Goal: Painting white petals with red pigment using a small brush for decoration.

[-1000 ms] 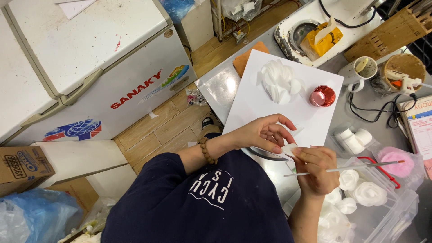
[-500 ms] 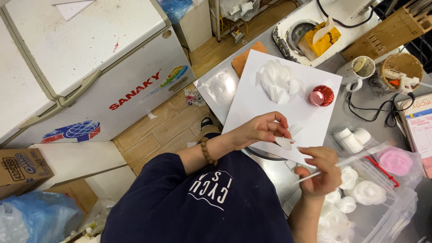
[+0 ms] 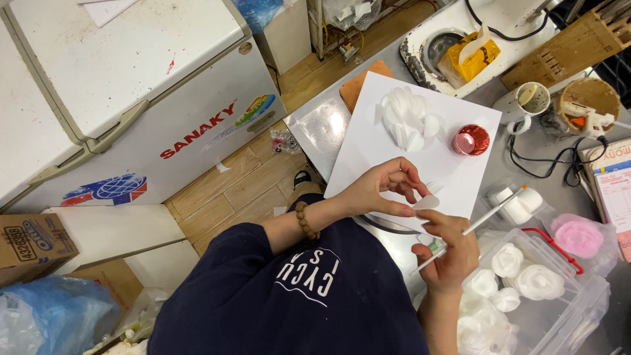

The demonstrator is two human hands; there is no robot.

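Over the white board (image 3: 368, 151) our left hand (image 3: 381, 190) pinches a white petal (image 3: 426, 202) (thin, rounded); our right hand (image 3: 450, 253) closes on a white stick (image 3: 480, 220).

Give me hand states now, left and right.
Left hand: closed, pinching a small white petal.
Right hand: closed, holding a thin white stick.

Wood plank floor (image 3: 256, 190) below, white chest freezer (image 3: 118, 85) at left, cardboard box (image 3: 29, 243) beside it, steel worktop (image 3: 322, 128) catching glare.
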